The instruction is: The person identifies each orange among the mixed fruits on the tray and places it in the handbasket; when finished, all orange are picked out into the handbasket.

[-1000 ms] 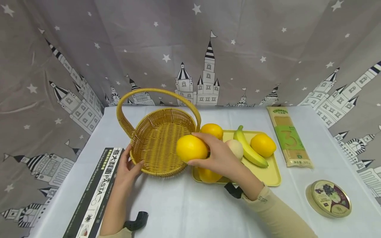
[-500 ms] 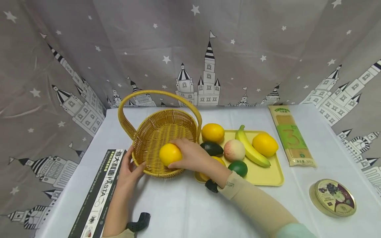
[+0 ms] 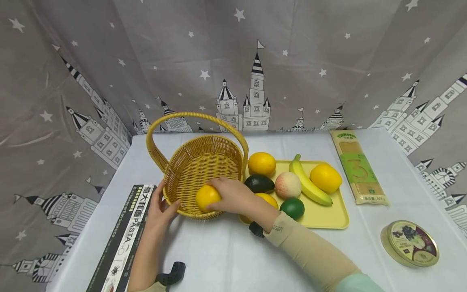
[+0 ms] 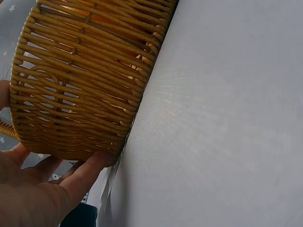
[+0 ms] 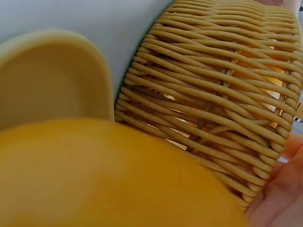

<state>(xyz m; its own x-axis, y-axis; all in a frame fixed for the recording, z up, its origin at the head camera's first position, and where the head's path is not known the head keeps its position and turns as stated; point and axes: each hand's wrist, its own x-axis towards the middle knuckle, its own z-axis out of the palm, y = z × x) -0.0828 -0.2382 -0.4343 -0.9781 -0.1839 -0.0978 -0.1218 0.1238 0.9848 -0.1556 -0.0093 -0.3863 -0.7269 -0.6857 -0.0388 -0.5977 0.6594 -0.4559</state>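
Note:
In the head view my right hand (image 3: 235, 196) is inside the near part of a woven basket (image 3: 204, 170), its fingers round a yellow lemon (image 3: 207, 198) low over the basket floor. Whether the lemon rests on the floor, I cannot tell. My left hand (image 3: 162, 209) grips the basket's near left side, thumb at the rim; in the left wrist view its fingers (image 4: 87, 177) lie along the woven outer wall. The basket's tall handle (image 3: 197, 115) stands up. In the right wrist view the woven wall (image 5: 208, 85) fills much of the frame, with a yellow fruit in front.
Right of the basket, a yellow tray (image 3: 328, 219) bears lemons (image 3: 326, 178), an avocado (image 3: 259, 183), a peach (image 3: 288, 185), a banana (image 3: 310, 184) and a green fruit (image 3: 292, 208). A pasta box (image 3: 122, 239) lies left, a noodle pack (image 3: 359, 168) and round tin (image 3: 410, 243) right.
My right hand has carried the lemon left from over the tray's edge into the basket, then slightly lower. The left hand keeps its hold on the basket.

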